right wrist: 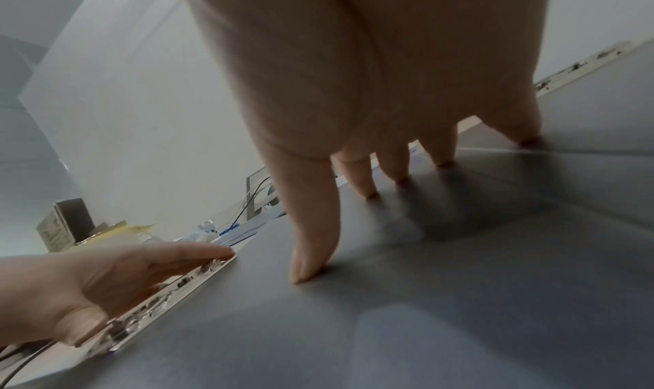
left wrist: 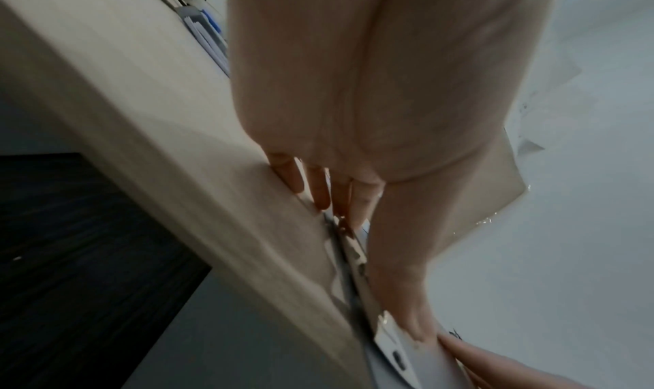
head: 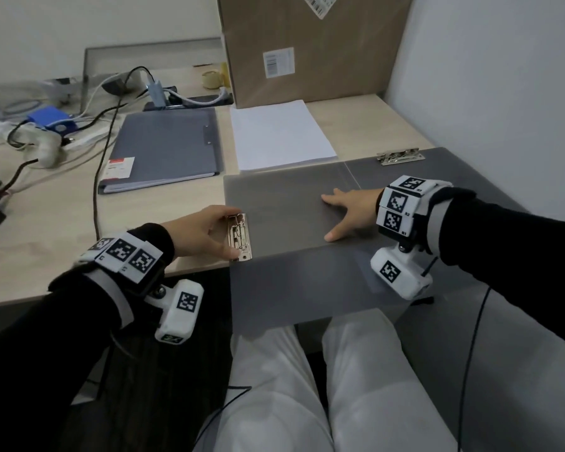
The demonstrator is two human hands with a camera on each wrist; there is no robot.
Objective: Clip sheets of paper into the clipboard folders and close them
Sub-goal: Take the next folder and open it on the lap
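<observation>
At the far left of the pale wooden desk, tangled cables and a blue box are cut off by the frame edge. Next lies a closed grey clipboard folder, then a stack of white paper. Nearer, the left hand curls over the metal clip of an open translucent grey folder; how firmly it pinches is hidden. The right hand presses that folder with spread fingers.

We wear black sleeves, white trousers, and behind both hands white wristbands with black square-patterned markers; white marked camera blocks hang beneath, trailing thin black cables.
</observation>
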